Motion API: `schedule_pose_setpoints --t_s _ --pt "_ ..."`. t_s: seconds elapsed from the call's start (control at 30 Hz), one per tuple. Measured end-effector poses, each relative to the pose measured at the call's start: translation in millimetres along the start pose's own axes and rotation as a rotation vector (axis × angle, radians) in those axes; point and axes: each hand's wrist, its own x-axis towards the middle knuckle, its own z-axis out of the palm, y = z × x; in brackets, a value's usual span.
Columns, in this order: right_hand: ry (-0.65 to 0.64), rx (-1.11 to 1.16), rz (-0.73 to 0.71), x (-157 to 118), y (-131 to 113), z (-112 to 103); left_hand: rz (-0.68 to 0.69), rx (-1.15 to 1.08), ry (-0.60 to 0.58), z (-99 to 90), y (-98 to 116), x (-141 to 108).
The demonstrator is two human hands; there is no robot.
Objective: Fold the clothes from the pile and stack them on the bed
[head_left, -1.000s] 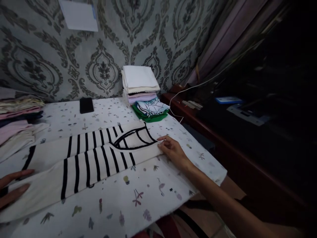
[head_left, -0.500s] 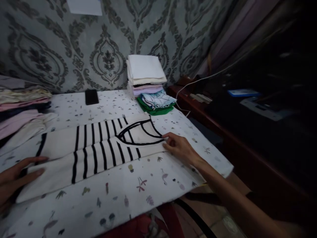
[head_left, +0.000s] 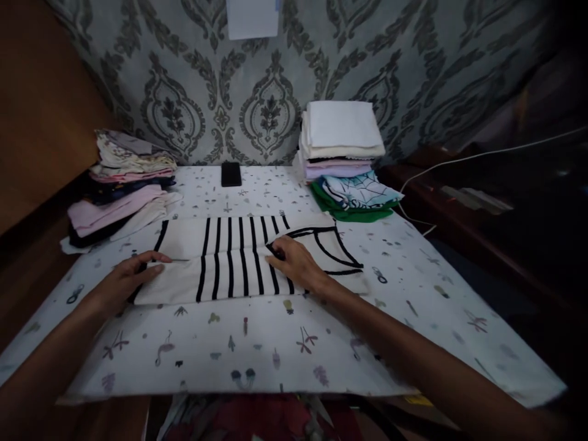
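A white V-neck knit top [head_left: 179, 283] with black stripes and black trim lies flattened lengthwise across the table, its hem to the left and its neckline to the right. A crease runs along its middle. At the hem end, my left hand [head_left: 135, 275] pinches the fabric near that crease between thumb and fingers. My right hand [head_left: 296, 263] is closed on the top at the point of the V neck, hiding part of the trim and stripes there.
The table wears a white printed cloth [head_left: 257, 349]. A stack of folded clothes [head_left: 342, 125] stands at the back right, another clothes pile [head_left: 124, 184] at the left. Between them lies a black phone [head_left: 231, 174]. A white cable [head_left: 459, 160] crosses the dark furniture on the right.
My right hand has moved left from the shoulder end of the top to the point of the neckline. My left hand stays at the hem. The view has turned left.
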Motion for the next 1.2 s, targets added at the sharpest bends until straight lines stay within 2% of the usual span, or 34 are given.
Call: schedule_pose_setpoints --t_s 0.1,0.2,0.27,0.3,0.37,0.43,0.5,0.57,0.63,0.7,0.8,0.93,1.1,1.2 --pt "-0.067 0.108 -0.03 -5 3 -4 -0.044 -0.099 -0.059 -3.5 2 3" --pt "-0.075 0.184 0.004 -9 4 -12 0.091 0.121 -0.063 -11.9 9 9" --pt "-0.068 0.199 0.017 -6 8 -20 0.144 0.334 0.006 -18.0 14 17" --pt "-0.04 0.177 0.028 -3 13 -24 0.149 0.428 0.057 -20.1 16 21" --pt "0.093 0.068 0.08 3 30 -35 0.179 0.524 0.129 -20.8 19 34" --pt "0.275 -0.075 0.197 10 55 -48 0.271 0.504 0.129 -16.0 22 48" --pt "0.402 -0.166 0.353 15 81 -62 0.383 0.472 0.108 -7.9 25 61" --pt "0.426 -0.195 0.471 21 102 -74 0.45 0.507 0.121 -0.1 27 74" --pt "0.393 -0.189 0.514 27 116 -80 0.467 0.6 0.158 4.4 30 85" --pt "0.359 -0.175 0.524 34 122 -83 0.448 0.706 0.189 4.9 32 96" --pt "0.341 -0.159 0.535 45 124 -81 0.432 0.791 0.149 0.8 37 109" --pt "0.369 -0.141 0.527 56 127 -78 0.51 0.901 0.088 -5.8 48 119" --pt "0.449 -0.126 0.552 61 132 -74 0.492 0.98 0.17 -9.1 53 127" --pt "0.474 -0.142 0.567 62 131 -71 0.474 0.994 0.162 -7.9 49 133"
